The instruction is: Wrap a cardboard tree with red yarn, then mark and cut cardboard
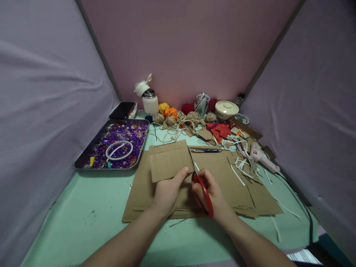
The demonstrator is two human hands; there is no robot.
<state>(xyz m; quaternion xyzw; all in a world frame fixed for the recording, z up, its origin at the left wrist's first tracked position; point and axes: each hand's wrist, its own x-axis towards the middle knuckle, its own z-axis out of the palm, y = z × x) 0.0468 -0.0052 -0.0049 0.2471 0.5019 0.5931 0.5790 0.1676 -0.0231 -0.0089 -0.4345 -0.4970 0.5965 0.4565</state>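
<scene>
My left hand (168,194) grips a small rectangular piece of cardboard (169,161) by its lower right corner, thumb on top. In my right hand (213,189) is a pair of scissors (205,196) with red handles, its fingers through the loops. The scissor blades run along the right edge of the cardboard piece; whether they are parted I cannot tell. Beneath both hands lie large stacked cardboard sheets (144,200) on the pale green table (91,200). A dark pen (206,151) rests on the sheets just beyond the scissors.
On the left is a metal tray (108,170) of purple beads with a white ring (119,150). Balls of twine and yarn (170,112), a white jar (150,104) and a lidded bowl (226,109) line the back. A glue gun (263,157) and white scraps lie right.
</scene>
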